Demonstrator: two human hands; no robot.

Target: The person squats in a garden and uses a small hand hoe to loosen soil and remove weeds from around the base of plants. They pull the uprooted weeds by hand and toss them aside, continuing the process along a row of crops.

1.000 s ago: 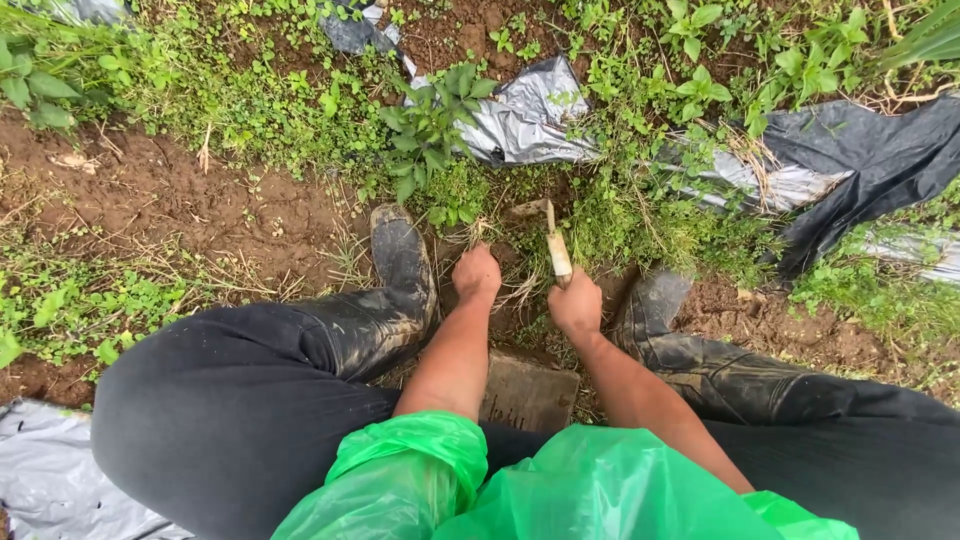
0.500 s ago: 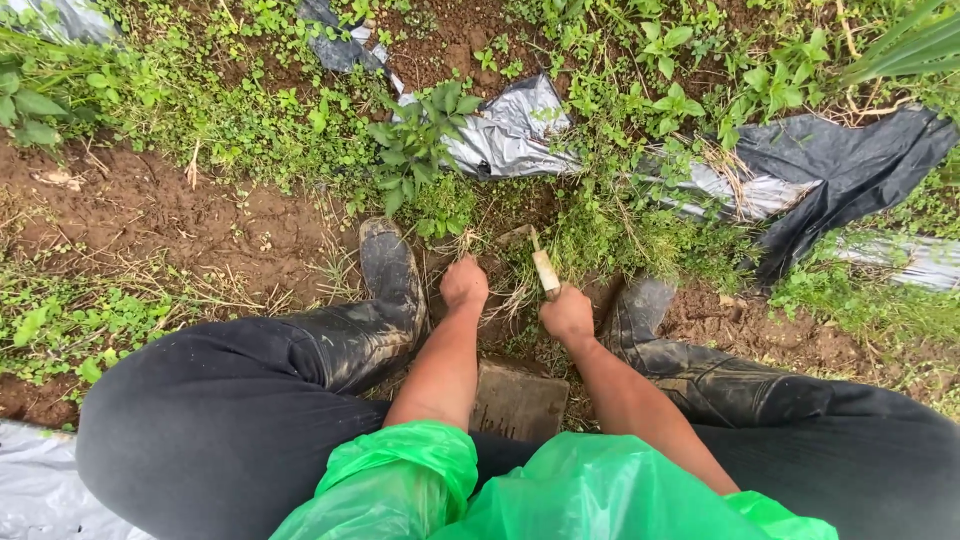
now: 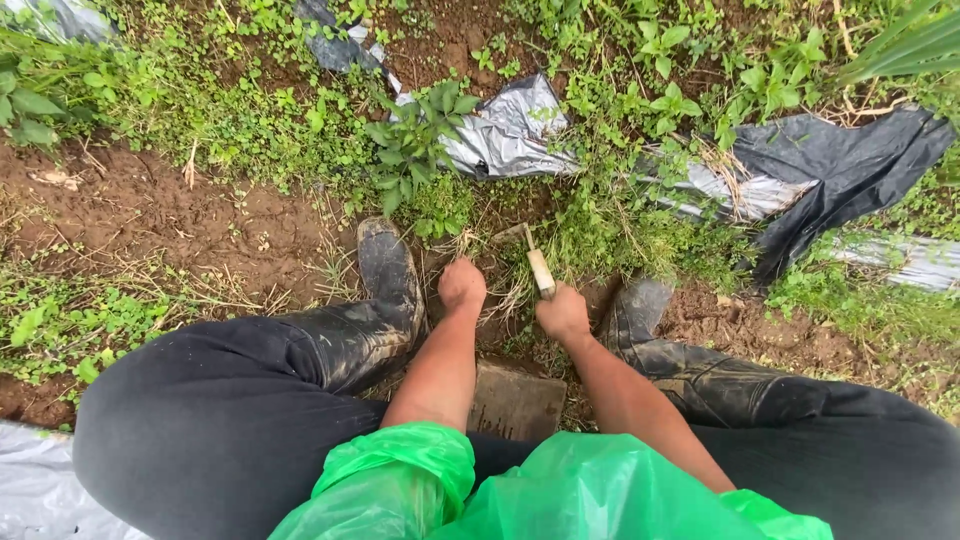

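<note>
Wooden-handled tool [image 3: 541, 270] sits gripped in right hand [image 3: 563, 313]; left hand [image 3: 462, 284] fists dry grass [image 3: 505, 297].

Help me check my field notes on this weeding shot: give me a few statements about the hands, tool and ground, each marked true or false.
1. The right hand grips a hand tool with a pale wooden handle. True.
2. The left hand lies open and flat on bare soil. False: it is closed in a fist at the dry grass and weeds between the boots.
3. Both feet wear muddy dark rubber boots. True.
4. Black and silver plastic sheeting lies among the plants ahead. True.
5. The person wears a red raincoat. False: the plastic covering on the body is bright green.
</note>
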